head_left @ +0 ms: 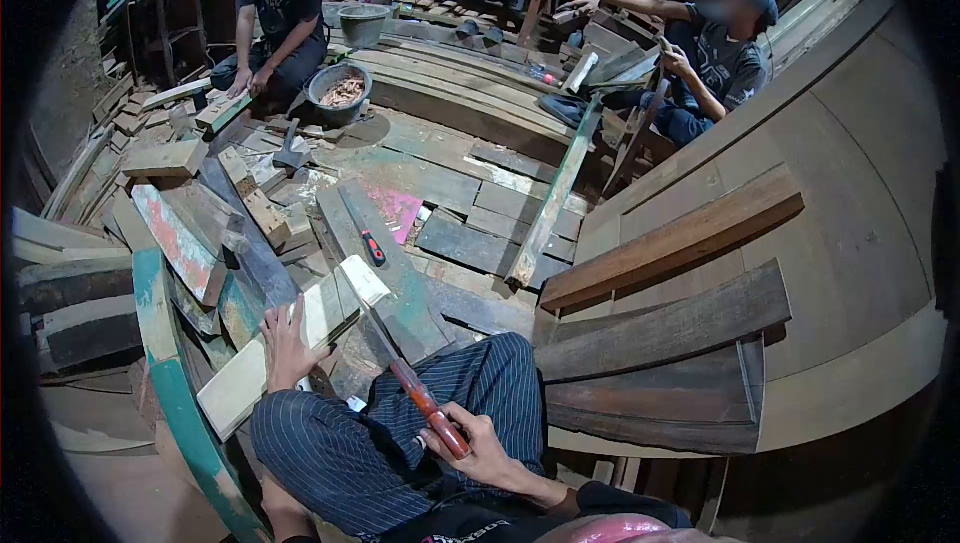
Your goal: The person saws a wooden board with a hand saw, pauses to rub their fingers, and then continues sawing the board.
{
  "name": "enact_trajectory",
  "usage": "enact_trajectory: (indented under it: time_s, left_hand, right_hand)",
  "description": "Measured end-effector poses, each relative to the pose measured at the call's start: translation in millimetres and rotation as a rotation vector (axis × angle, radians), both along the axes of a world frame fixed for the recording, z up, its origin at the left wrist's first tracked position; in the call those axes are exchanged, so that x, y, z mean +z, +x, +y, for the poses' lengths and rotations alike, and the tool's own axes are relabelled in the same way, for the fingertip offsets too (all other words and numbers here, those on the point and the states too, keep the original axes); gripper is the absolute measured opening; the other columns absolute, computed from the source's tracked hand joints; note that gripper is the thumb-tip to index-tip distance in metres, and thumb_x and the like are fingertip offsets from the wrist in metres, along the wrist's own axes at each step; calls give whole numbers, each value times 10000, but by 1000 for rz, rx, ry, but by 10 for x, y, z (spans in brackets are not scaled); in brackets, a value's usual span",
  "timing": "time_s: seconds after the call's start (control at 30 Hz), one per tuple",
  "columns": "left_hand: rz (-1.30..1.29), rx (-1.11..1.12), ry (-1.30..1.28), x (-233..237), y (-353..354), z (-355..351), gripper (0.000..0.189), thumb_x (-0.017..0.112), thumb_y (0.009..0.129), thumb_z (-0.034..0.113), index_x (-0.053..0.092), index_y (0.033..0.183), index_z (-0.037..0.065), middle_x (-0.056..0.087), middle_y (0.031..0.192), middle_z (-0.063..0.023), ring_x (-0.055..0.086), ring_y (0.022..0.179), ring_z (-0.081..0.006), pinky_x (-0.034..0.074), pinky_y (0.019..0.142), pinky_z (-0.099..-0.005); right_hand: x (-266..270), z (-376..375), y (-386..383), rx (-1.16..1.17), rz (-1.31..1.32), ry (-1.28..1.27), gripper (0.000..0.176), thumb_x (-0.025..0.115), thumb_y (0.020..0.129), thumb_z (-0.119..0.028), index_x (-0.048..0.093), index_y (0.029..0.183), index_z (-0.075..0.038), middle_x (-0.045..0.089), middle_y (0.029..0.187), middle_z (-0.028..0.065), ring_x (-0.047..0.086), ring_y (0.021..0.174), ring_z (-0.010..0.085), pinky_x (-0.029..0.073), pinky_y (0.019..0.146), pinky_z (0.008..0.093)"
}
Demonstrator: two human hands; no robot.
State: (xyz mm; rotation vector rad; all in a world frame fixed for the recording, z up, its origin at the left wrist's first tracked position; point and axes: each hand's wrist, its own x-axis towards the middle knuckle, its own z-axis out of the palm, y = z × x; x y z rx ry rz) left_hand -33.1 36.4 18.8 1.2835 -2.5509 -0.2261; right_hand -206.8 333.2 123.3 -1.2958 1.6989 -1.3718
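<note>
A pale, freshly cut board (235, 389) slants up from beside my left knee toward the planks in front of me. Across its face rests my left hand (288, 351), fingers spread and thumb out toward the near edge. My right hand (472, 446), above my lap, is wrapped around the red-brown wooden handle of a long knife (424, 401). Its narrow blade runs forward and overlaps the far end of the board in this view. Beyond that end, a handsaw (372, 247) with a red and black handle lies on a worn plank (410, 288).
Stacked timber offcuts (175, 228) and a green-painted curved piece (180, 413) crowd my left. Dark wooden beams (670, 238) lean at my right. One person (280, 18) works ahead beside a bucket of wood chips (340, 103); another person (715, 63) sits at the right.
</note>
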Motion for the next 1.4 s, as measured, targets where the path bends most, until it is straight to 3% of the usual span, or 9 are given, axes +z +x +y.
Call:
enact_trajectory:
  time_s: [0.87, 1.07, 1.27, 1.4]
  left_hand:
    - [10, -22, 10, 10, 0, -27, 1149, 925, 511, 401, 441, 1504, 84, 514, 1302, -166, 430, 1243, -408, 336, 1089, -563]
    - [56, -26, 100, 76, 5, -21, 1151, 917, 498, 420, 447, 1494, 85, 513, 1312, -165, 379, 1330, -430, 231, 1184, -574]
    - [19, -64, -152, -82, 23, -58, 1182, 913, 477, 429, 434, 1499, 77, 508, 1314, -174, 391, 1312, -428, 228, 1171, -579]
    - [130, -78, 46, -173, 42, -128, 1184, 915, 487, 431, 427, 1505, 73, 501, 1318, -184, 396, 1298, -418, 229, 1156, -597]
  right_hand:
    - [-50, -15, -9, -29, -26, 8, 248, 782, 902, -135, 614, 1024, 0, 584, 654, 48, 521, 527, 72, 400, 489, 245]
    - [-10, -18, 10, -25, -21, 2, 243, 783, 900, -133, 611, 1014, -4, 573, 647, 45, 510, 521, 71, 394, 487, 252]
    - [18, -10, -4, -18, 35, 8, 272, 774, 903, -126, 591, 1071, -14, 574, 649, 87, 568, 517, 122, 433, 486, 283]
    - [-11, -12, 0, -5, 21, -2, 284, 773, 902, -128, 589, 1085, -13, 572, 641, 95, 564, 509, 127, 432, 484, 289]
